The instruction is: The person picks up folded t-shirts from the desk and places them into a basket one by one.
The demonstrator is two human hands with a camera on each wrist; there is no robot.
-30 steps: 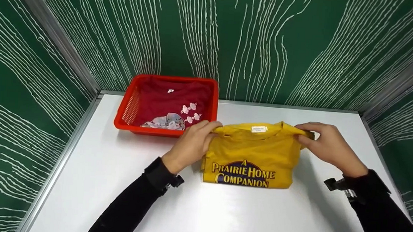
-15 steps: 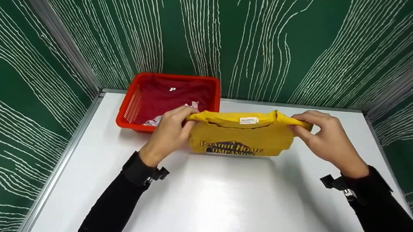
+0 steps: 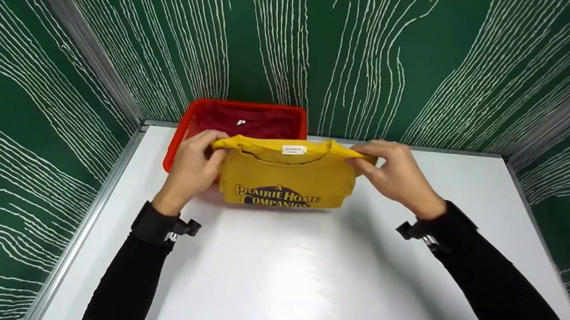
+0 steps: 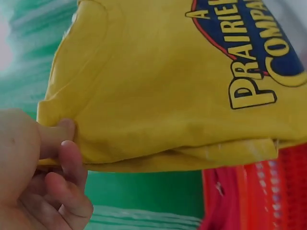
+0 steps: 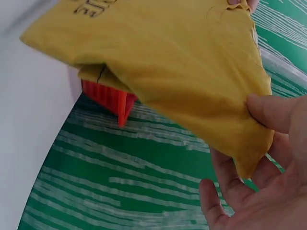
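Observation:
A folded yellow T-shirt [image 3: 289, 175] with "A Prairie Home Companion" print hangs between both hands, its collar and white label uppermost. My left hand [image 3: 192, 165] pinches its left shoulder corner, the thumb on the front, as the left wrist view shows. At the opposite shoulder my right hand [image 3: 394, 173] pinches the cloth between thumb and fingers; a corner of the shirt [image 5: 244, 163] pokes out below the thumb there. Behind the shirt in the head view stands a red plastic basket [image 3: 181, 130], its front partly covered. Inside lies a dark red garment [image 3: 267, 122] with a small white tag.
The white table [image 3: 279, 267] extends under both arms. Green panels with white wavy lines [image 3: 348, 61] rise at the back and both sides. The basket stands near the back left, by the table's rear edge.
Both hands have lifted the yellow T-shirt and carried it left, from beside the basket to in front of it. The shirt now covers the basket's front and the lower part of the red garment.

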